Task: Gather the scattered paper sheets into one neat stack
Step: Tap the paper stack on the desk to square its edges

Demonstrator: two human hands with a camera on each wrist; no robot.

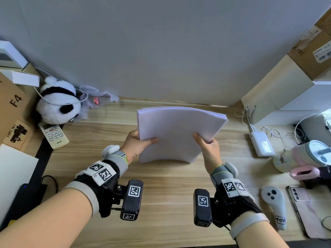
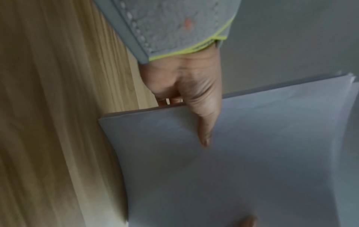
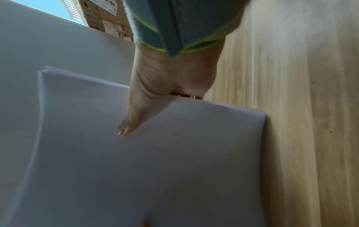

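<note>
- Nearest us, a light wood-grain desk (image 1: 161,203) runs under both forearms, each strapped with a black wrist module carrying square markers.
- On the near right we see a grey handheld controller (image 1: 274,204), with a phone (image 1: 304,208) lying just beside it.
- At mid-desk, our left hand (image 1: 136,145) grips the left edge of the paper stack (image 1: 175,133). Its thumb (image 2: 204,122) lies across the front sheet and its fingers are curled behind.
- Our right hand (image 1: 208,149) grips the opposite edge in the same way. Its thumb (image 3: 132,119) is on the front face, and the fingers are mostly hidden behind the sheets.
- We hold the stack on end between the hands, above the middle of the desk. We cannot tell whether its lower edge touches the wood.
- We find the sheets plain white and unprinted, bowed into a gentle curve. Their left side is fairly flush, while the upper right corner is slightly fanned.
- Farther left we see a white remote control (image 1: 53,135) just in front of a panda plush (image 1: 57,104), beside a cardboard box (image 1: 12,111).
- Farther right a white power bank (image 1: 261,145) sits with thin cables, near stacked white boxes and a brown carton (image 1: 315,51).
- Behind everything we face a bare grey wall (image 1: 161,51), which meets the back edge of the desk.
</note>
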